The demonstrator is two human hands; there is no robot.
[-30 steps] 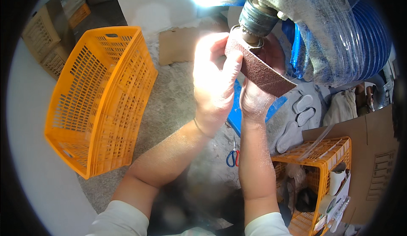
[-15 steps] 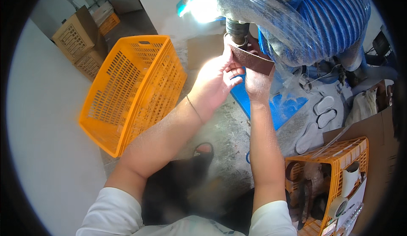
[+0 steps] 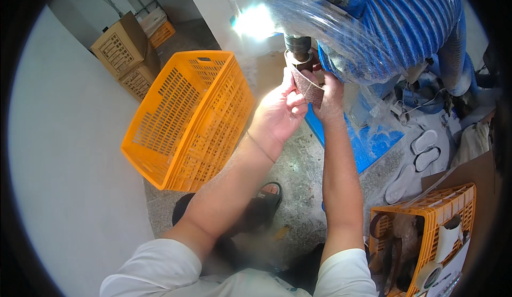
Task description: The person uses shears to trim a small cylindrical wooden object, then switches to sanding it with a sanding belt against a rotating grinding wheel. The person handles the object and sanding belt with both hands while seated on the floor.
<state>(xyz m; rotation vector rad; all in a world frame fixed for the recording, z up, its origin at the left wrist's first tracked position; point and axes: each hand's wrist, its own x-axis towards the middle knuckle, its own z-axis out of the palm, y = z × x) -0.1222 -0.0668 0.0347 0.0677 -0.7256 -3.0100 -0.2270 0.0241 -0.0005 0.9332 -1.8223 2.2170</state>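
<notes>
A brown sandpaper band [image 3: 311, 90] loops below the dark round spindle [image 3: 297, 44] of a blue, dusty machine. My left hand [image 3: 277, 110] pinches the band's near left side, fingers curled in and thumb raised along it. On the other side my right hand [image 3: 332, 98] grips the band, with some of its fingers hidden behind the band. The band's upper edge sits right up at the spindle's lower end; whether it is fixed there I cannot tell.
Clear plastic wrap covers the machine's ribbed blue hose [image 3: 410, 25]. A bright lamp [image 3: 255, 22] shines beside the spindle. Stacked orange crates [image 3: 197, 121] stand left, before cardboard boxes [image 3: 120, 51]. Lower right is another orange crate [image 3: 426, 211] with dark bands inside; white shoe soles [image 3: 424, 147] lie nearby.
My hands have come closer together, and the band has gone from a wide, nearly level loop to a narrower, tilted one. The whole view has shifted slightly.
</notes>
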